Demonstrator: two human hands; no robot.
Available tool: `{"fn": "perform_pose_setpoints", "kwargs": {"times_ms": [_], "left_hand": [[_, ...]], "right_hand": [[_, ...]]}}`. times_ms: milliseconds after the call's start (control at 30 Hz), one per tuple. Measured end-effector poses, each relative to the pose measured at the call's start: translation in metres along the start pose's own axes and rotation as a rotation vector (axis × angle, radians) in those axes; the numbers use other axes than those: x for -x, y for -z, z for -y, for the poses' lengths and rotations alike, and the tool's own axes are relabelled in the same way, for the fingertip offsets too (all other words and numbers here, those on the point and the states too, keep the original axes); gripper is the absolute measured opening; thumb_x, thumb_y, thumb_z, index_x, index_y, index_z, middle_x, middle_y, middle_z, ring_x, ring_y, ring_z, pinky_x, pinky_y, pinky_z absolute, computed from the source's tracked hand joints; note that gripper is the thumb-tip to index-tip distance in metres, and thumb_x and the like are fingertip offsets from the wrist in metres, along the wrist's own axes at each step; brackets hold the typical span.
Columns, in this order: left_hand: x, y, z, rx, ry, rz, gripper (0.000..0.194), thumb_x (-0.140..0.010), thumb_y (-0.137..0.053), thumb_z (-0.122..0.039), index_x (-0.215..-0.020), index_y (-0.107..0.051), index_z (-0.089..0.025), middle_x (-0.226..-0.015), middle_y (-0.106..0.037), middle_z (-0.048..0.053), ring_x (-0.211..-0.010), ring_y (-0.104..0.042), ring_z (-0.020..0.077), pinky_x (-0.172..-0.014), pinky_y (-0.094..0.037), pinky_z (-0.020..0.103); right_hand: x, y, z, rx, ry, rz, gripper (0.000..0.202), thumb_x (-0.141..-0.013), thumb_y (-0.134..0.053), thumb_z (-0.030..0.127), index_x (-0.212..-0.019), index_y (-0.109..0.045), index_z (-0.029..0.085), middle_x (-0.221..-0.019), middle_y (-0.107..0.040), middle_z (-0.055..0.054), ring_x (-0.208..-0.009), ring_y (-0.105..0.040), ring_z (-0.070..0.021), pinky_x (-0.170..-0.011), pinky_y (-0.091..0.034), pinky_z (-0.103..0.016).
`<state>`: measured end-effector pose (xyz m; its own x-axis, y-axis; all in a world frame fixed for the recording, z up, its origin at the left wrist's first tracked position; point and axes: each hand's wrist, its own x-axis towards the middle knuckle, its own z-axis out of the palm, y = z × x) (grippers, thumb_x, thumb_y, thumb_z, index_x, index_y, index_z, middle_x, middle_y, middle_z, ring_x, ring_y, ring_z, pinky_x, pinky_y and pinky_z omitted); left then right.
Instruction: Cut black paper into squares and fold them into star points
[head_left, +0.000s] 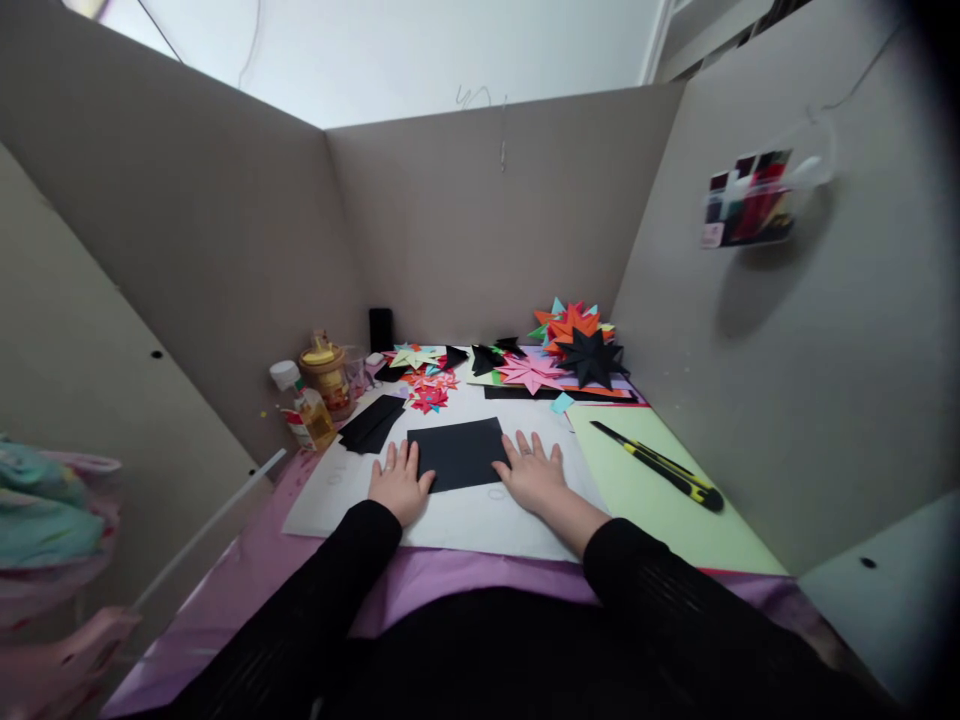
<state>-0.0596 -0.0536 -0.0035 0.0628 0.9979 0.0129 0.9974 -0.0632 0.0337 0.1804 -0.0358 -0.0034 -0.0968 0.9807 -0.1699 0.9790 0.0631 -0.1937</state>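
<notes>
A flat black paper rectangle (457,455) lies on the large white sheet (480,528) in front of me. My left hand (400,482) rests at its left edge, palm down, fingers spread. At its right edge lies my right hand (531,470), also flat with the fingers apart. Neither hand grips anything. Beyond my left hand, a pile of smaller black papers (373,423) sits on the white sheet. To the right, a black and yellow utility knife (660,465) lies on a pale green sheet (626,510).
Folded paper stars, among them a black one (591,358) and a pink one (531,372), stand at the back. A bottle (307,408) and a brown jar (328,382) are at the left. Grey panels (495,210) enclose the table; a small packet (750,200) hangs on the right panel.
</notes>
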Motion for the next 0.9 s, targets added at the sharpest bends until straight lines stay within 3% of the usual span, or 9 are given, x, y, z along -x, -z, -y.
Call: {"fn": "perform_pose_setpoints", "kwargs": {"times_ms": [100, 167, 233, 300, 400, 500, 600, 700, 900], "left_hand": [[0.006, 0.001, 0.006, 0.007, -0.011, -0.019, 0.064, -0.091, -0.028, -0.047, -0.143, -0.029, -0.011, -0.15, -0.025, 0.017, -0.139, -0.017, 0.0337, -0.106, -0.021, 0.055], [0.007, 0.001, 0.008, 0.019, -0.022, -0.029, 0.062, -0.092, -0.028, -0.046, -0.143, -0.031, -0.011, -0.15, -0.027, 0.016, -0.139, -0.02, 0.033, -0.106, -0.022, 0.054], [0.008, 0.002, 0.009, 0.034, -0.03, -0.034, 0.06, -0.092, -0.028, -0.046, -0.141, -0.034, -0.013, -0.15, -0.029, 0.015, -0.138, -0.021, 0.0327, -0.106, -0.022, 0.054], [0.008, 0.002, 0.01, 0.05, -0.038, -0.034, 0.058, -0.092, -0.028, -0.047, -0.14, -0.037, -0.015, -0.15, -0.03, 0.012, -0.138, -0.022, 0.0323, -0.106, -0.023, 0.054], [0.008, 0.001, 0.011, 0.069, -0.045, -0.034, 0.056, -0.092, -0.03, -0.047, -0.14, -0.038, -0.018, -0.15, -0.031, 0.01, -0.138, -0.022, 0.0309, -0.106, -0.024, 0.052], [0.009, 0.0, 0.013, 0.088, -0.042, -0.048, 0.055, -0.092, -0.032, -0.045, -0.139, -0.039, -0.018, -0.149, -0.032, 0.01, -0.138, -0.023, 0.0297, -0.107, -0.024, 0.05], [0.009, 0.0, 0.012, 0.114, -0.027, -0.071, 0.053, -0.091, -0.035, -0.043, -0.137, -0.041, -0.016, -0.148, -0.034, 0.011, -0.138, -0.025, 0.0293, -0.108, -0.023, 0.049], [0.01, 0.0, 0.011, 0.146, -0.023, -0.081, 0.052, -0.091, -0.037, -0.041, -0.136, -0.042, -0.016, -0.147, -0.036, 0.011, -0.138, -0.025, 0.0292, -0.108, -0.022, 0.049], [0.014, -0.001, 0.015, 0.266, -0.028, -0.092, 0.055, -0.089, -0.043, -0.04, -0.138, -0.038, -0.016, -0.145, -0.039, 0.01, -0.137, -0.027, 0.0273, -0.11, -0.022, 0.047]], "right_hand": [[0.019, 0.009, -0.012, -0.034, -0.01, 0.015, 0.068, -0.091, -0.031, 0.048, -0.146, -0.02, 0.011, -0.154, -0.013, -0.014, -0.14, -0.005, -0.0344, -0.107, 0.0, -0.059], [0.03, 0.019, -0.019, -0.079, 0.009, 0.058, 0.069, -0.086, -0.043, 0.047, -0.142, -0.032, 0.007, -0.149, -0.026, -0.02, -0.138, -0.018, -0.036, -0.108, -0.012, -0.055], [0.034, 0.034, -0.024, -0.161, 0.065, 0.123, 0.066, -0.077, -0.057, 0.05, -0.13, -0.051, 0.012, -0.133, -0.051, -0.019, -0.126, -0.042, -0.0363, -0.102, -0.03, -0.047], [0.027, 0.048, -0.025, -0.273, 0.117, 0.147, 0.061, -0.075, -0.058, 0.054, -0.126, -0.055, 0.02, -0.12, -0.062, -0.012, -0.113, -0.055, -0.0304, -0.093, -0.04, -0.038], [-0.001, 0.06, -0.021, -0.441, 0.074, 0.1, 0.069, -0.074, -0.061, 0.053, -0.131, -0.048, 0.017, -0.119, -0.062, -0.014, -0.106, -0.059, -0.0293, -0.09, -0.041, -0.036], [-0.029, 0.057, -0.015, -0.631, -0.033, 0.086, 0.066, -0.079, -0.055, 0.054, -0.128, -0.045, 0.01, -0.108, -0.064, -0.019, -0.084, -0.066, -0.0249, -0.073, -0.048, -0.035], [-0.041, 0.045, -0.015, -0.819, -0.071, 0.111, 0.048, -0.085, -0.046, 0.052, -0.107, -0.055, 0.011, -0.088, -0.066, -0.015, -0.059, -0.063, -0.0162, -0.052, -0.047, -0.027], [-0.044, 0.032, -0.018, -0.957, -0.053, 0.144, 0.034, -0.08, -0.054, 0.048, -0.081, -0.058, 0.014, -0.064, -0.061, -0.006, -0.044, -0.053, -0.0114, -0.04, -0.037, -0.022], [-0.04, 0.022, -0.015, -1.184, 0.068, 0.201, 0.029, -0.059, -0.073, 0.036, -0.076, -0.06, 0.015, -0.063, -0.064, -0.003, -0.053, -0.058, -0.0153, -0.047, -0.042, -0.025]]}}
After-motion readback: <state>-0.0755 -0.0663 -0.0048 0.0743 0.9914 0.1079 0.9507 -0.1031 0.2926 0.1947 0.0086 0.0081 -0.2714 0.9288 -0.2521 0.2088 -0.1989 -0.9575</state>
